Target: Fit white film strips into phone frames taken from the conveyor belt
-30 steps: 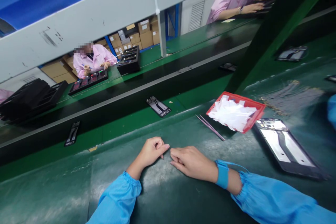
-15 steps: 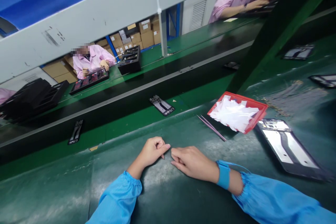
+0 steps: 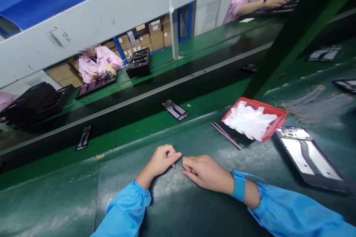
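Observation:
My left hand [image 3: 164, 160] rests on the green bench mat [image 3: 178, 207], its fingers loosely curled and nothing visible in them. Close beside it, my right hand [image 3: 207, 174] also lies with fingers curled in, a blue strap [image 3: 238, 186] round its wrist. A small gap separates the two hands. Beyond the right hand, tweezers [image 3: 226, 136] lie next to a red tray [image 3: 281, 117] heaped with white strips [image 3: 250, 120]. Right of the tray is a phone frame [image 3: 308, 153] with a silvery inner face.
Past the bench edge runs a green conveyor belt [image 3: 139, 127] carrying a phone frame [image 3: 175, 110] and another phone frame [image 3: 83, 137]. Thin cables [image 3: 311, 103] lie at right. A green post [image 3: 289, 40] slants up there. Co-workers in pink sit opposite by black trays [image 3: 96, 85].
The phone frames on the belt have shifted slightly right, and the view has shifted a little too. My hands stay in the same pose. The far-right co-worker's hand has moved.

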Tool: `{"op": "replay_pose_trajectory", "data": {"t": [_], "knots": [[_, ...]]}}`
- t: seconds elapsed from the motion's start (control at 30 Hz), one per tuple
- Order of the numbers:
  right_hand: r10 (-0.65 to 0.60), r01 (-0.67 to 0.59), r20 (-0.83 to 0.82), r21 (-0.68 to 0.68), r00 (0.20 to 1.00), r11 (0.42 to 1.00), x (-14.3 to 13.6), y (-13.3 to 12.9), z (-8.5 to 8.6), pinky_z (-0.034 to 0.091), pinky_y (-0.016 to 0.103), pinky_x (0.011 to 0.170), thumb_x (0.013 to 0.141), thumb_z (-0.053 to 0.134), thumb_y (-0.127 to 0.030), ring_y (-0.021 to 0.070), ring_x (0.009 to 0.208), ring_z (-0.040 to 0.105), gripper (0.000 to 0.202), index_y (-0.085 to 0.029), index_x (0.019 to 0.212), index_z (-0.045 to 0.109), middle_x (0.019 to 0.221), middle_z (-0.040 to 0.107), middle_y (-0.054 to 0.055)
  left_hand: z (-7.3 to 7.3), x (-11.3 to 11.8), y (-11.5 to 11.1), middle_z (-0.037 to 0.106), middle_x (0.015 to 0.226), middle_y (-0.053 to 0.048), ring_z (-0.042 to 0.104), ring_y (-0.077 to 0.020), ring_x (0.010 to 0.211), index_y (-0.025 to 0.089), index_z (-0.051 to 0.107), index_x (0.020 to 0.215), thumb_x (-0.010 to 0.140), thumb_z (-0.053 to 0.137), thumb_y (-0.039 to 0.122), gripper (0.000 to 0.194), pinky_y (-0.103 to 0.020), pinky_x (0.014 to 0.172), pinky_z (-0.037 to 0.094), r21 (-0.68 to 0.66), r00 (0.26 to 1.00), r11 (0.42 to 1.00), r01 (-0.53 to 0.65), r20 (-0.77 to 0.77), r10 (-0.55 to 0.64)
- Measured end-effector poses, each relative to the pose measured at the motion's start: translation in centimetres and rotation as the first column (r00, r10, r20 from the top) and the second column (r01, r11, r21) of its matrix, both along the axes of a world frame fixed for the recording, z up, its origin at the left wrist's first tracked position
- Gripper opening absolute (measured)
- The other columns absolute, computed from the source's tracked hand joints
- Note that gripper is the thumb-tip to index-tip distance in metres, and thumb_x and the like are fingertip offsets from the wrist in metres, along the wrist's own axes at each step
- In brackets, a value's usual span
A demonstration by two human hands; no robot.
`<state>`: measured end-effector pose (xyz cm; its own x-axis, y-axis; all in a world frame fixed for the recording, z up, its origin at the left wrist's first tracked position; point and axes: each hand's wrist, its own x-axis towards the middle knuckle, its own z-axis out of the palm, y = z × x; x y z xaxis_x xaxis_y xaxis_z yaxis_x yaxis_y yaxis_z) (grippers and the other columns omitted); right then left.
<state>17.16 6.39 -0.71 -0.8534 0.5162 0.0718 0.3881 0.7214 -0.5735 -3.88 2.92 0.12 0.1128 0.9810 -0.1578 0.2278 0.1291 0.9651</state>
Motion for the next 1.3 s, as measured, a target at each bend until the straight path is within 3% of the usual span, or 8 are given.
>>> {"op": "replay_pose_trajectory", "data": {"t": [1.3], "knots": [[0.008, -0.008, -0.005, -0.011, 1.0, 1.0, -0.04, 0.03, -0.03, 0.025, 0.029, 0.061, 0.094, 0.064, -0.015, 0.0159, 0.063, 0.051, 0.028, -0.023, 0.081, 0.04, 0.073, 0.057, -0.004, -0.14, -0.12, 0.01, 0.045, 0.062, 0.005, 0.06, -0.01, 0.051, 0.02, 0.035, 0.065, 0.083, 0.07, 0.073, 0.066, -0.019, 0.049, 0.038, 0.01, 1.0, 1.0, 0.018, -0.013, -0.018]]}}
